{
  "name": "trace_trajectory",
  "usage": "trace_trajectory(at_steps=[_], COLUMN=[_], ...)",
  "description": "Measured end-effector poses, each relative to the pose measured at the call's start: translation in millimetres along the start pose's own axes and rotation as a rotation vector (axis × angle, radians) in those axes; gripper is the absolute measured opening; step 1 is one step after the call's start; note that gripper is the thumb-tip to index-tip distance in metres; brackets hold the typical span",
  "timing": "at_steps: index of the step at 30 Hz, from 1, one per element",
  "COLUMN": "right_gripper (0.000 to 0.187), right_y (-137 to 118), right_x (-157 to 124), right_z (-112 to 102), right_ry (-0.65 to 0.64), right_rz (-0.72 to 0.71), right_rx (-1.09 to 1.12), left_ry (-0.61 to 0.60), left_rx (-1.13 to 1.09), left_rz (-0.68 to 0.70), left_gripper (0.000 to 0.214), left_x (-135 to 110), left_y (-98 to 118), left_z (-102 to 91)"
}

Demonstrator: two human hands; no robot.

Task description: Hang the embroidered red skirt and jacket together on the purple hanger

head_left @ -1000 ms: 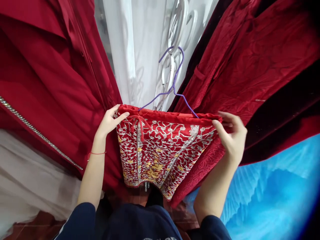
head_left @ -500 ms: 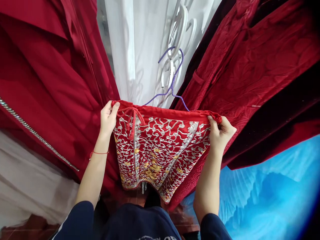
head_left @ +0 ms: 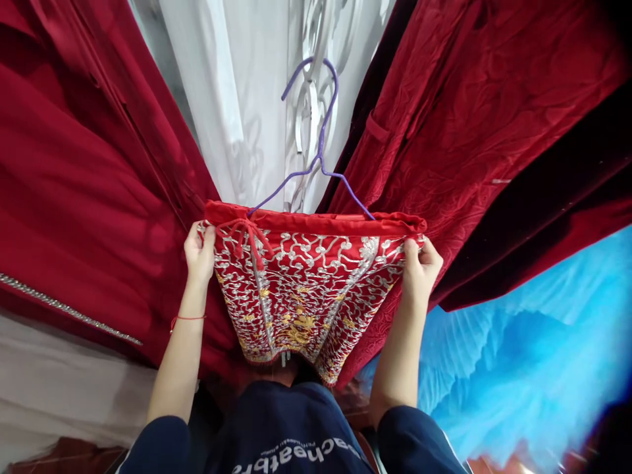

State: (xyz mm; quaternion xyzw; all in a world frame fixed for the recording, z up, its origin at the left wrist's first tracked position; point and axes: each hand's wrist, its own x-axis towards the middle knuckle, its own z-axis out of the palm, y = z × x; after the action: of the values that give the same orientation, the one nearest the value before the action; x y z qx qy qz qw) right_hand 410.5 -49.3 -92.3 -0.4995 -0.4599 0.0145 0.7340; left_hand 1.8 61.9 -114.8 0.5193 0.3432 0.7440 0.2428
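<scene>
A red skirt (head_left: 306, 283) with silver and gold embroidery is stretched between my two hands. My left hand (head_left: 200, 253) pinches its left side just below the plain red waistband, beside a tied red drawstring (head_left: 249, 232). On the opposite side, my right hand (head_left: 419, 260) grips the cloth under the waistband's right end. A purple hanger (head_left: 320, 148) rises from inside the waistband, its lower part hidden by the skirt. The hanger's hook loops over white scrollwork (head_left: 307, 108).
Dark red garments hang on the left (head_left: 99, 184) and on the right (head_left: 474, 118). White drapery (head_left: 261, 99) is behind the hanger. Bright blue printed fabric (head_left: 523, 349) spreads at the lower right, and pale cloth (head_left: 64, 388) lies at the lower left.
Both hands have shifted from the waistband's top edge to the embroidered cloth just below it. More of the hanger's shoulders shows above the waistband. The view has moved slightly.
</scene>
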Motion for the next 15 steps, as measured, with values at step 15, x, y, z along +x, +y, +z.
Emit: trace_trajectory(at_steps=[15], right_gripper=[0.035], right_y=[34.2], right_x=[-35.3], right_z=[-11.3], right_ry=[-0.002], right_rz=[0.158], right_rx=[0.057], left_ry=[-0.051], left_rx=[0.126], left_rz=[-0.124], left_gripper=[0.058], left_x=[-58.7], left_y=[-38.6], left_z=[-32.8])
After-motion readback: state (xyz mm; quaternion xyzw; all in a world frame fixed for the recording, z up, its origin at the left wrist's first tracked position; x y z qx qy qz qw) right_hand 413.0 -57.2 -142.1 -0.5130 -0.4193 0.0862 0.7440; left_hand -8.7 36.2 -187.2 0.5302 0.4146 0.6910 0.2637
